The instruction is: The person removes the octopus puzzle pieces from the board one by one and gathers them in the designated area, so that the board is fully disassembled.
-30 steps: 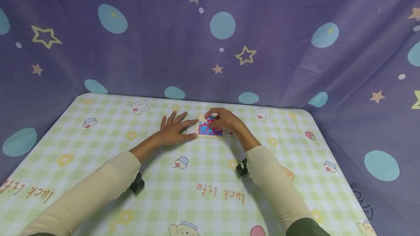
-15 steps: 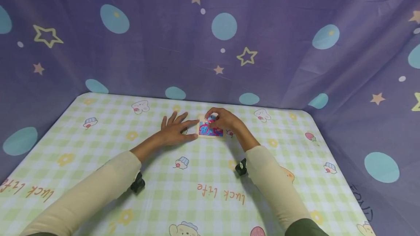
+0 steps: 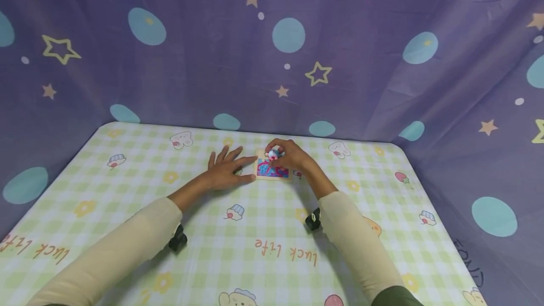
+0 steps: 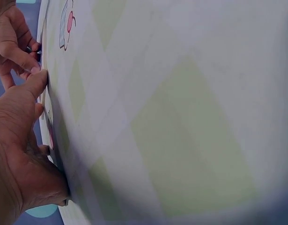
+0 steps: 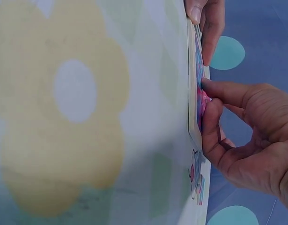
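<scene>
A small framed picture board [image 3: 267, 172] with a pale wooden border and a blue, pink and purple image lies flat near the table's back edge. My left hand [image 3: 225, 172] is spread beside it, thumb and index fingertips touching its left border. Between the thumb and fingers of my right hand [image 3: 293, 156] is a small colourful piece [image 3: 273, 154], pinched over the board's upper part. In the right wrist view the pinched piece [image 5: 206, 99] shows pink, tilted against the board's surface [image 5: 199, 93]. My right fingers cover part of the board.
A checked cloth [image 3: 204, 259] with printed cupcakes, flowers and lettering covers the table. Behind and at the sides hangs a purple curtain [image 3: 238, 60] with stars and blue ovals. A small black device [image 3: 313, 219] is on my right wrist, another [image 3: 177, 239] on my left.
The piece in my right fingers has tilted up and now shows a whiter, more visible face above the board. My left hand has kept its place at the border.
</scene>
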`<move>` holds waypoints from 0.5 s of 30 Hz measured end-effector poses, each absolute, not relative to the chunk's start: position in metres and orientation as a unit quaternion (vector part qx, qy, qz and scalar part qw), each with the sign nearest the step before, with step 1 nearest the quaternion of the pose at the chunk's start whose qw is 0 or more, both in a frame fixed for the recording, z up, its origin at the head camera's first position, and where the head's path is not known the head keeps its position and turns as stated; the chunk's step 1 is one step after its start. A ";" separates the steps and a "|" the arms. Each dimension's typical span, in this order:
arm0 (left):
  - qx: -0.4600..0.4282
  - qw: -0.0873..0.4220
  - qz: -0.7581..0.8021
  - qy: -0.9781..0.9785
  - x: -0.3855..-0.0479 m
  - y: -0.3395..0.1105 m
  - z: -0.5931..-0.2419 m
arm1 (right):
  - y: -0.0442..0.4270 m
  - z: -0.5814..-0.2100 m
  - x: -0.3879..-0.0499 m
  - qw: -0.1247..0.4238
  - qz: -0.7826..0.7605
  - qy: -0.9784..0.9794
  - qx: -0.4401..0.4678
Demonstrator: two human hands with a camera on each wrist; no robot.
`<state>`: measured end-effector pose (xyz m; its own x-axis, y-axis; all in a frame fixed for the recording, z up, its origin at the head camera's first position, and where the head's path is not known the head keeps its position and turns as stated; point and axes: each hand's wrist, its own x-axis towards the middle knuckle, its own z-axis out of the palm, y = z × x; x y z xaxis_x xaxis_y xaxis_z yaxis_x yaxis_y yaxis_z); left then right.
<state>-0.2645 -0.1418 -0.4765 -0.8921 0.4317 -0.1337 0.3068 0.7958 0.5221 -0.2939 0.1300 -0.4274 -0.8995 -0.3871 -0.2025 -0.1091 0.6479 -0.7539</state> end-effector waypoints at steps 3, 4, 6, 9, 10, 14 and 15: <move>0.198 0.123 0.248 0.940 -0.264 -0.142 -0.476 | 0.130 -0.428 -0.294 0.170 -0.412 0.885 -0.133; 0.198 0.124 0.246 0.941 -0.264 -0.142 -0.476 | 0.130 -0.429 -0.293 0.169 -0.419 0.883 -0.129; 0.199 0.124 0.242 0.941 -0.265 -0.142 -0.476 | 0.130 -0.430 -0.293 0.166 -0.429 0.880 -0.119; 0.201 0.125 0.240 0.941 -0.266 -0.142 -0.477 | 0.130 -0.431 -0.291 0.166 -0.441 0.876 -0.104; 0.201 0.125 0.241 0.941 -0.266 -0.142 -0.477 | 0.130 -0.431 -0.291 0.166 -0.445 0.874 -0.101; 0.203 0.124 0.245 0.940 -0.265 -0.142 -0.476 | 0.130 -0.432 -0.290 0.169 -0.451 0.871 -0.097; 0.203 0.126 0.246 0.940 -0.264 -0.142 -0.475 | 0.130 -0.432 -0.290 0.169 -0.452 0.870 -0.098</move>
<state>-0.2645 -0.1421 -0.4754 -0.8863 0.4425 -0.1365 0.3191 0.7973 0.5124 -0.2899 0.1302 -0.4316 -0.9235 -0.3236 -0.2059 -0.0175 0.5720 -0.8201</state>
